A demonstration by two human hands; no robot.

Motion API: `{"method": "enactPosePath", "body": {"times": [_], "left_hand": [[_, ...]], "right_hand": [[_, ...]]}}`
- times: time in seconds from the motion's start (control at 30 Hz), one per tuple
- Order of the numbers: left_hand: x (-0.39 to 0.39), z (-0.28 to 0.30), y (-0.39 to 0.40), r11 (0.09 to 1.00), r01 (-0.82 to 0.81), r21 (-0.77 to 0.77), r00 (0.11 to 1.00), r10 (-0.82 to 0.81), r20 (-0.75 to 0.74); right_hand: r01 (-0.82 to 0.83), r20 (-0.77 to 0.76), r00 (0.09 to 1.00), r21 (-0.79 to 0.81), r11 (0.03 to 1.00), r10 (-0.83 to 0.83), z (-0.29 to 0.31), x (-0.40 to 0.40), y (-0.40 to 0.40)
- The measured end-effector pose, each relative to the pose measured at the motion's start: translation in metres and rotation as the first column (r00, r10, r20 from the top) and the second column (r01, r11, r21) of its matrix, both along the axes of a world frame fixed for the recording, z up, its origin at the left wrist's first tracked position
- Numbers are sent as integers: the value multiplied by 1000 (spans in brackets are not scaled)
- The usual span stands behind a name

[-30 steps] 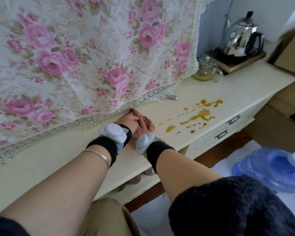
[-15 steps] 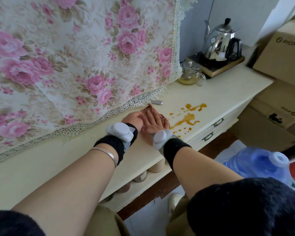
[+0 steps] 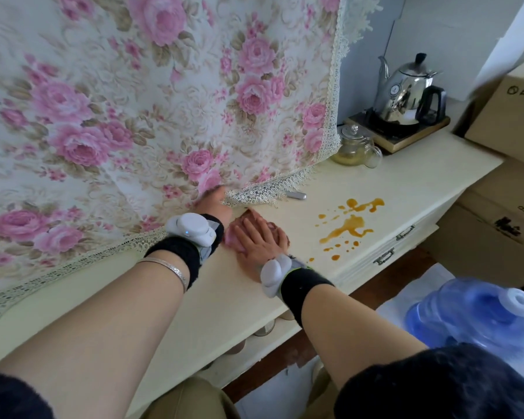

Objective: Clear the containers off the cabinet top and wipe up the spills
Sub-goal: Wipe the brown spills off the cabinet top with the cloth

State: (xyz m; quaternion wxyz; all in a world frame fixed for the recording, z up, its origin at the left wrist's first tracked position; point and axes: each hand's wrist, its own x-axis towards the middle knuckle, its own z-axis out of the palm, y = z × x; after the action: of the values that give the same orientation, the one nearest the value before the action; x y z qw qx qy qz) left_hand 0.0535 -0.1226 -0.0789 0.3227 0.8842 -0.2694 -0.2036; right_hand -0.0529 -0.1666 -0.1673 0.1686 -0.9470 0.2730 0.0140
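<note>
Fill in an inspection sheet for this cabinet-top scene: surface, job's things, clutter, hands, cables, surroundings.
Surface: cream cabinet top, orange-brown spill not yet wiped.
Job's things: pinkish-brown cloth flat under the right hand; glass teapot on the top.
Clutter: steel kettle on its base tray; small metallic object by the lace edge.
Hands: right hand presses open-palmed on the cloth; left hand at the floral cover, grip unclear.
Cables: nothing seen.
Surroundings: cardboard boxes, blue water jug.
</note>
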Motion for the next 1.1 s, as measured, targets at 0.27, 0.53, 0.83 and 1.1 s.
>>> {"method": "enactPosePath", "body": {"times": [0.27,0.53,0.83,1.1], "left_hand": [[11,-7,-7,1000,4,26,997,-2,-82],[28,-31,-22,1000,-11,-1,992,10,-130],[36,-36,-26,1000,-8,-27,990,4,-141],[33,-33,-17,1000,-27,4,993,28,-119]], "right_hand": [[-71,-7,997,23,997,71,-11,47,7],[-169,-190,971,-131,977,142,-3,83,-20],[-87,-169,983,-108,990,68,-2,99,-37],[-89,15,996,-84,992,91,-8,76,-45]]}}
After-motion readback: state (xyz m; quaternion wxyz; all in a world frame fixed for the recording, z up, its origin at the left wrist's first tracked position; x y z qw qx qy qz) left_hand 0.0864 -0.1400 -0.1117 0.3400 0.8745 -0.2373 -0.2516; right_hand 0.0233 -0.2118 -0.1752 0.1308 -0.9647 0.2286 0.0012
